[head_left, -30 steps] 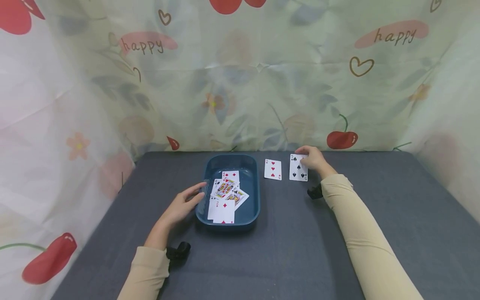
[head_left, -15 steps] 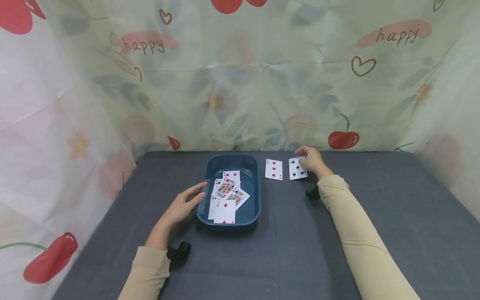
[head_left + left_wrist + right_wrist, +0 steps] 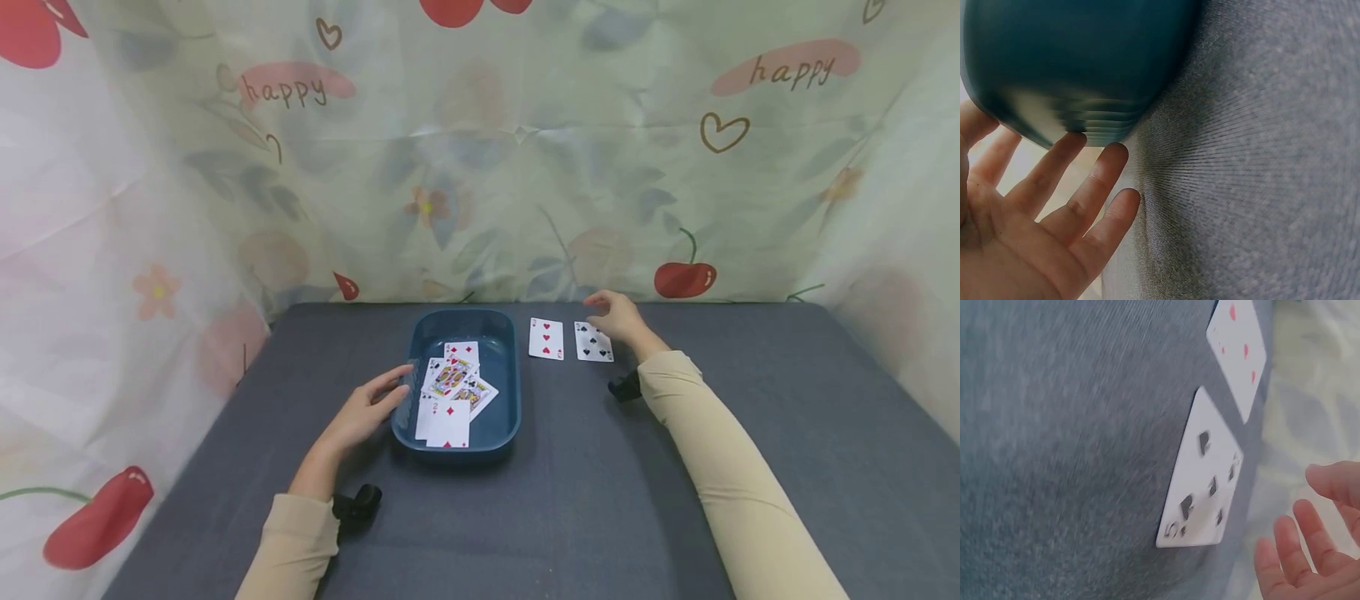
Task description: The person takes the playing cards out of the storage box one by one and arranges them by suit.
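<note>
Counting two hands, we see the right hand, fingers apart, gripping nothing, by one five of spades; one hearts card beside it on the table; the left hand, fingers spread, at one blue tray holding at least five cards.

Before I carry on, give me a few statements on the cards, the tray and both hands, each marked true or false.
1. The five of spades lies face up on the table. True.
2. The right hand is gripping the five of spades. False: in the right wrist view, the right hand is apart from that card.
3. The three of hearts lies between the blue tray and the five of spades. True.
4. The left hand is at the tray's right side. False: the left hand is at its left side.
5. The two of diamonds lies outside the tray. False: the two of diamonds lies inside it.
</note>
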The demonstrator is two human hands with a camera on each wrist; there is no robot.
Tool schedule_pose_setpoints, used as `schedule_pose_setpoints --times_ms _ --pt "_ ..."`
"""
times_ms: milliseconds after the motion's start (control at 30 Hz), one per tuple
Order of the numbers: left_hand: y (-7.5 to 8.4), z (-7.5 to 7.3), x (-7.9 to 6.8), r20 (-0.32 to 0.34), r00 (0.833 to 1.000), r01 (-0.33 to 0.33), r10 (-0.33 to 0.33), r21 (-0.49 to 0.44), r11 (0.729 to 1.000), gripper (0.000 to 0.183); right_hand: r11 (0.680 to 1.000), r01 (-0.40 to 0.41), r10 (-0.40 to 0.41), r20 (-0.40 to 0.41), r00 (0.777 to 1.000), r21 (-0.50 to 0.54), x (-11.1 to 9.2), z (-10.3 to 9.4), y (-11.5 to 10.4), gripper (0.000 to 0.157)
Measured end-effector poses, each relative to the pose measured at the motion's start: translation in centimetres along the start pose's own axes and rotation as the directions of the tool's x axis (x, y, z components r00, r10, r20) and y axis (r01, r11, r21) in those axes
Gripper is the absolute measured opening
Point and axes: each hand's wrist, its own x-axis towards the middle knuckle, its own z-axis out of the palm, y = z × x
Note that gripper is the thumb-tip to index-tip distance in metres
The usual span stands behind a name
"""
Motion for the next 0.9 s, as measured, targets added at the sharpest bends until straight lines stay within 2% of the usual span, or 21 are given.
schedule_pose_setpoints --times_ms 233,467,733,900 --pt "0.3 -0.1 -0.3 0.01 1.0 -0.008 0.008 -0.016 1.0 0.05 0.994 0.094 -0.097 0.052 0.994 0.061 -0.9 0.4 -1.8 0.034" --pt "0.2 -0.1 -0.2 0.012 1.0 -0.011 0.011 -0.018 1.0 0.051 0.982 0.143 -0.159 0.137 0.978 0.12 -2.0 1.1 -4.7 0.033" --pt "0.0 0.0 0.2 0.005 1.0 0.008 -0.008 -0.013 1.0 0.048 0.956 0.24 -0.271 0.189 0.944 0.171 -3.4 1.9 -8.9 0.031" --pt "0.0 0.0 0.1 0.005 1.0 0.002 -0.002 -0.002 1.0 0.049 0.93 0.318 -0.354 0.223 0.908 0.182 -4.0 2.7 -11.3 0.029"
